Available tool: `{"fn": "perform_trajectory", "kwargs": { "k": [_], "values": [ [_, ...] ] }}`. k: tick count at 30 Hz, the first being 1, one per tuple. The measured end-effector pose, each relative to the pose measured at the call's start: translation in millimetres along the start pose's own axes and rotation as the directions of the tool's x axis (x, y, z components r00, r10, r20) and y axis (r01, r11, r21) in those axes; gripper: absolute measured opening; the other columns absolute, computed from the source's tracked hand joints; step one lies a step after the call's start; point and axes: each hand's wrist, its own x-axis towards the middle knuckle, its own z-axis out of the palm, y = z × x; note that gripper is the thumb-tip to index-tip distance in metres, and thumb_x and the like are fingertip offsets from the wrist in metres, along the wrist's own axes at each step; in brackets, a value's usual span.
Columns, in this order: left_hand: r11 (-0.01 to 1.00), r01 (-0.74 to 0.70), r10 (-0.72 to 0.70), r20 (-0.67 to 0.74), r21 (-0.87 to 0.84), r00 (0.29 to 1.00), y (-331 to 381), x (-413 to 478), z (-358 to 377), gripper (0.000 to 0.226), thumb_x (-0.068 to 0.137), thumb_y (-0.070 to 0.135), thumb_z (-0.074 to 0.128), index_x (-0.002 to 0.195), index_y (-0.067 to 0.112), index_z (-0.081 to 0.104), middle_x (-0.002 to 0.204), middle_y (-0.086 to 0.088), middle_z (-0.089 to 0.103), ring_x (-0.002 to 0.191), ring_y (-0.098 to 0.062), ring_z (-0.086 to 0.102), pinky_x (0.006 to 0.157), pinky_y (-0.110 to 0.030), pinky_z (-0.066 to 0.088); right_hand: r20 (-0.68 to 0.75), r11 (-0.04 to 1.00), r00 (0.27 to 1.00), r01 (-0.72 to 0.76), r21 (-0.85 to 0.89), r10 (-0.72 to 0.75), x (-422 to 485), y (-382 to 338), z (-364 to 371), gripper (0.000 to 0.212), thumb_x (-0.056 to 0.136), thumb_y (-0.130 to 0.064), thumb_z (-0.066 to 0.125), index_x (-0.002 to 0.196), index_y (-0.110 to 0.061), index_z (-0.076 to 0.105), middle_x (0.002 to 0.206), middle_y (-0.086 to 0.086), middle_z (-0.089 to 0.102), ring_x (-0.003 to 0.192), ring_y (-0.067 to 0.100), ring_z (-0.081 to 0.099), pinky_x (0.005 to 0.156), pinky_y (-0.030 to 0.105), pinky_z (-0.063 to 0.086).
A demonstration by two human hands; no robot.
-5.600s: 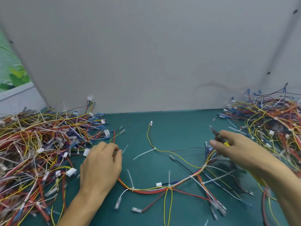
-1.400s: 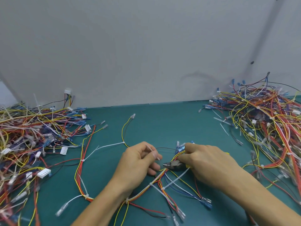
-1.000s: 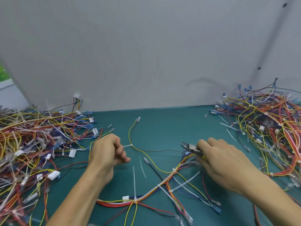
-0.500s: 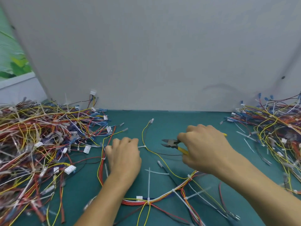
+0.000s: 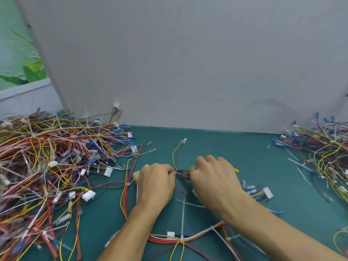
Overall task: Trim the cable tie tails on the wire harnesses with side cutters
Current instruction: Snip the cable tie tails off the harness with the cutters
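Observation:
One wire harness (image 5: pixel 190 238) of red, yellow and white wires lies spread on the green mat, with white cable tie tails (image 5: pixel 182 217) sticking out. My right hand (image 5: pixel 212 178) grips the yellow-handled side cutters (image 5: pixel 184 173), jaws pointing left at a tie on the yellow wire (image 5: pixel 174 157). My left hand (image 5: pixel 156 182) is curled and pinches that tie's tail right at the jaws. The tie itself is mostly hidden between the hands.
A big heap of harnesses (image 5: pixel 47 166) fills the left side of the mat. Another heap (image 5: pixel 325 157) lies at the right. Loose cut tie tails (image 5: pixel 303 174) are scattered near it. A grey panel (image 5: pixel 188 63) stands behind the mat (image 5: pixel 226 147).
Both hands have come together at the middle of the mat. My left hand has taken hold of a tie tail on the yellow wire, and the cutter jaws have moved up to it.

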Motion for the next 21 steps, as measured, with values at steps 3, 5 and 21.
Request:
{"fn": "perform_trajectory", "kwargs": {
  "k": [3, 5, 21],
  "values": [
    [1.000, 0.000, 0.000, -0.009, -0.024, 1.000, -0.4, 0.6, 0.8, 0.021, 0.092, 0.038, 0.052, 0.098, 0.037, 0.071, 0.096, 0.004, 0.072, 0.102, -0.024, 0.055, 0.074, -0.034, 0.022, -0.001, 1.000, 1.000, -0.008, -0.018, 0.008, 1.1, -1.7, 1.7, 0.018, 0.092, -0.021, 0.053, 0.106, -0.011, 0.058, 0.107, 0.009, 0.054, 0.099, 0.030, 0.053, 0.069, 0.035, 0.029],
    [0.999, 0.001, -0.001, -0.015, -0.034, 1.000, -0.1, 0.8, 0.5, 0.020, 0.091, 0.038, 0.052, 0.097, 0.037, 0.072, 0.096, 0.004, 0.072, 0.103, -0.024, 0.055, 0.074, -0.034, 0.023, -0.003, 1.000, 1.000, -0.019, -0.015, 0.019, 1.5, -2.6, 0.2, 0.018, 0.092, -0.020, 0.052, 0.107, -0.011, 0.058, 0.107, 0.010, 0.054, 0.098, 0.030, 0.053, 0.069, 0.035, 0.030],
    [0.999, 0.005, -0.006, -0.021, -0.039, 1.000, 2.5, 1.6, -0.6, 0.020, 0.088, 0.035, 0.053, 0.091, 0.034, 0.073, 0.092, 0.003, 0.073, 0.099, -0.025, 0.060, 0.073, -0.033, 0.025, -0.163, 0.995, 0.986, -0.053, -0.082, 0.039, -5.8, -7.8, 1.2, 0.029, 0.033, -0.008, 0.085, 0.046, -0.013, 0.060, 0.048, 0.005, 0.050, 0.040, 0.025, 0.049, 0.045, 0.028, 0.022]
  ]
}}
